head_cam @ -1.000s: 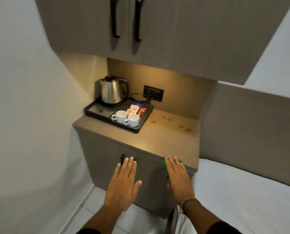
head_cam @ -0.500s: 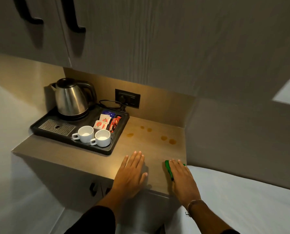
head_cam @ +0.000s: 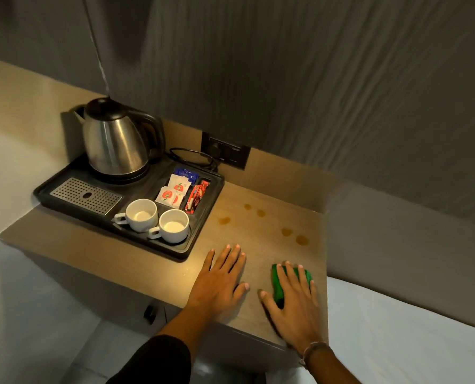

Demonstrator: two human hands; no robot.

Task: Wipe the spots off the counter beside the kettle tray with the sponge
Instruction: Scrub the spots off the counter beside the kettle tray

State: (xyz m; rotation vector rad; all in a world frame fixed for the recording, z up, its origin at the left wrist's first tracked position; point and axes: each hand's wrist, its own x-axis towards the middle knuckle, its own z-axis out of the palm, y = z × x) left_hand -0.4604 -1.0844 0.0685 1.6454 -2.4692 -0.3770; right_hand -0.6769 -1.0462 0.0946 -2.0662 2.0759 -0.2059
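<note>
A green sponge [head_cam: 279,284] lies flat near the front right of the wooden counter [head_cam: 266,217], pressed under my right hand [head_cam: 294,303], whose fingers are spread over it. My left hand [head_cam: 219,284] rests flat on the counter beside it, holding nothing. Several brownish spots [head_cam: 302,239] mark the counter just beyond the sponge, to the right of the black kettle tray [head_cam: 200,220]. The nearest spots sit roughly a hand's width ahead of my right fingertips.
On the tray stand a steel kettle [head_cam: 114,142], two white cups [head_cam: 158,220], sachets [head_cam: 175,189] and a metal drip grille [head_cam: 85,195]. A wall socket [head_cam: 225,152] with a cord sits behind. A white bed [head_cam: 402,328] borders the counter's right side; upper cabinets hang overhead.
The view has closed in on the counter. Both hands have slid further onto the countertop, the right one carrying the sponge nearer the spots.
</note>
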